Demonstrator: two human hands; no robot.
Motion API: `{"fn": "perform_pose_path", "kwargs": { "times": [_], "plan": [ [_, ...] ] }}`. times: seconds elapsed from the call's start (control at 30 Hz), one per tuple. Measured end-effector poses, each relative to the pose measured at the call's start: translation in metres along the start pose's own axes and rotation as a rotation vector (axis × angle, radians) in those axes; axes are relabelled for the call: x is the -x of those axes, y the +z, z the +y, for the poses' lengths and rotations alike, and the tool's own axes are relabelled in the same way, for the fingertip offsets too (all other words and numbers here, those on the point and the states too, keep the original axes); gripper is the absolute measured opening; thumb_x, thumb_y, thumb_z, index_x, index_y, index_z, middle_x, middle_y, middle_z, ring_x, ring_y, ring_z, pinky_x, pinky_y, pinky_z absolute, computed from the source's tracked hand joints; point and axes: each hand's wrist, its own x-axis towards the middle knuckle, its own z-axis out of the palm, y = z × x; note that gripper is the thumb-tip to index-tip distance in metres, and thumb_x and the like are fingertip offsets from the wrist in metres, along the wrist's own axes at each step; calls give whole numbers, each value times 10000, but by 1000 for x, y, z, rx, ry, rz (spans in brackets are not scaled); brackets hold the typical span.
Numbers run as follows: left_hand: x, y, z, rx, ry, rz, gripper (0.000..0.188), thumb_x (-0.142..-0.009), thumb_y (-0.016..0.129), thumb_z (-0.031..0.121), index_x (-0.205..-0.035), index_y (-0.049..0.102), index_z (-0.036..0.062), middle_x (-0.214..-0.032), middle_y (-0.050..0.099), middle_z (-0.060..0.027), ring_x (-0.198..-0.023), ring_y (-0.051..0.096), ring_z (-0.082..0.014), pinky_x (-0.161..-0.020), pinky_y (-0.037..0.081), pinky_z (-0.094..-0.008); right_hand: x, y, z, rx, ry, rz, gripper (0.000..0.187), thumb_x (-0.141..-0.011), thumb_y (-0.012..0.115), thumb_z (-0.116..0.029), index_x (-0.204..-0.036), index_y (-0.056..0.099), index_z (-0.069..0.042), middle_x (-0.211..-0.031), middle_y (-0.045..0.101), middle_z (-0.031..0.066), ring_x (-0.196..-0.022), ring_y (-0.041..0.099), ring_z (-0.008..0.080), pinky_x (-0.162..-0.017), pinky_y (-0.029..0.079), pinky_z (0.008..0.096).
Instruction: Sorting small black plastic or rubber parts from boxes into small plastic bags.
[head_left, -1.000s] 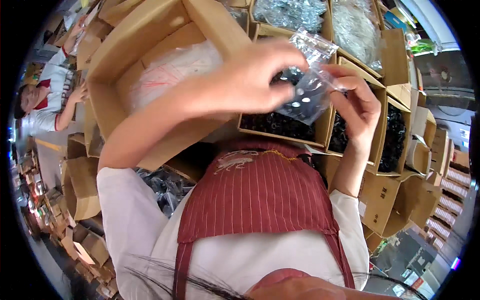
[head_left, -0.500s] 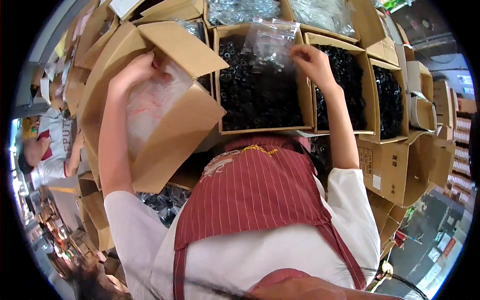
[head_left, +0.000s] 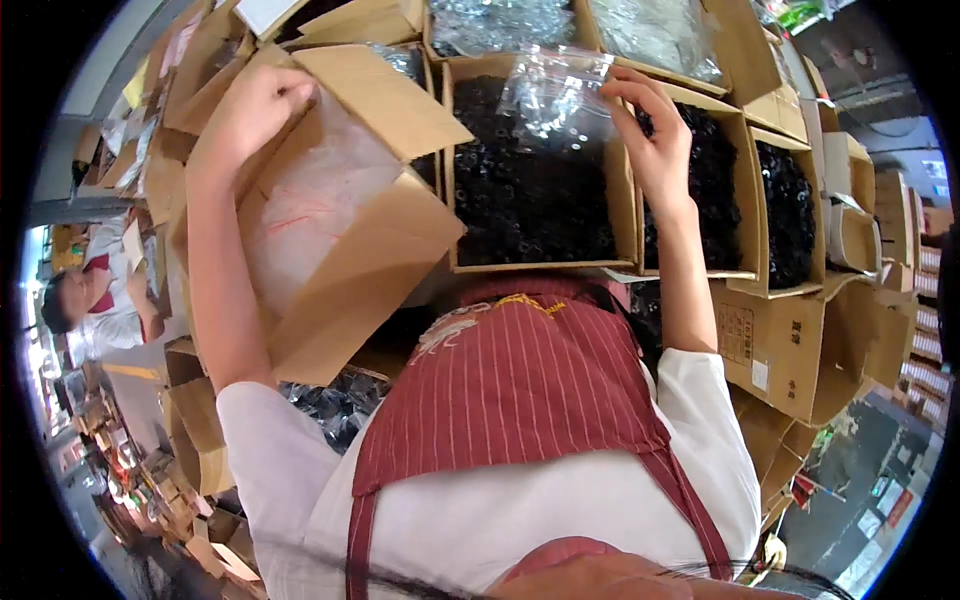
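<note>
My right hand (head_left: 655,125) pinches the edge of a small clear zip bag (head_left: 552,88) with small shiny pieces in it. The bag hangs over the far part of a carton of small black ring-shaped parts (head_left: 535,205). At the left, my left hand (head_left: 262,108) is at the far side of an open carton (head_left: 385,265), its fingers curled and thumb pressed in. What those fingers hold, if anything, is hidden. Inside that carton lie clear plastic bags (head_left: 325,190) with red lines on them.
More cartons of black parts (head_left: 785,215) stand to the right. Farther back are boxes of clear plastic bags (head_left: 655,40). A raised carton flap (head_left: 385,95) juts toward the black parts. Another person (head_left: 105,290) is at the far left.
My left hand has come up from the plastic bags to the carton's far side. The right hand still holds the zip bag, its fingers now more upright. The view has shifted slightly.
</note>
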Motion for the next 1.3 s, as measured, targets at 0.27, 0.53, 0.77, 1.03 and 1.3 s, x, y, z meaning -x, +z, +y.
{"fn": "perform_pose_path", "kwargs": {
  "times": [0.27,0.53,0.77,1.03,1.3],
  "plan": [
    [55,-26,85,902,251,45,197,-863,659,140,-1014,679,15,-956,733,-67,-784,602,-95,-629,467,-244,-2,19,-91,-693,190,-394,610,-899,726,-79,-1436,437,-37,-1361,550,119,-1174,602,218,-990,485,372],
    [71,28,141,981,251,152,147,-954,648,111,-889,543,31,-802,672,-35,-694,595,-31,-509,477,-218,8,52,-141,-1033,103,-563,1285,-703,946,-267,-1572,33,-17,-1539,305,174,-1303,483,255,-1096,418,456],
    [64,38,141,1036,328,278,175,-919,694,59,-962,529,17,-843,675,-71,-728,636,-72,-592,515,-230,22,51,-113,-1249,559,-244,208,-977,600,-50,-1178,570,-4,-973,708,129,-886,721,224,-817,601,376],
    [74,41,148,79,618,488,535,-856,763,118,-1335,525,102,-1140,632,-122,-1045,635,-247,-771,540,-316,15,40,-88,-222,-92,-46,244,-869,668,33,-1085,745,-50,-874,621,77,-764,604,184,-681,483,303],
    [83,57,159,396,524,320,84,-896,677,87,-963,693,39,-831,692,-127,-750,680,-327,-648,521,-392,21,26,-109,-512,289,-193,406,-896,668,70,-1269,531,-15,-1026,701,72,-930,671,104,-825,536,232]
  ]
}}
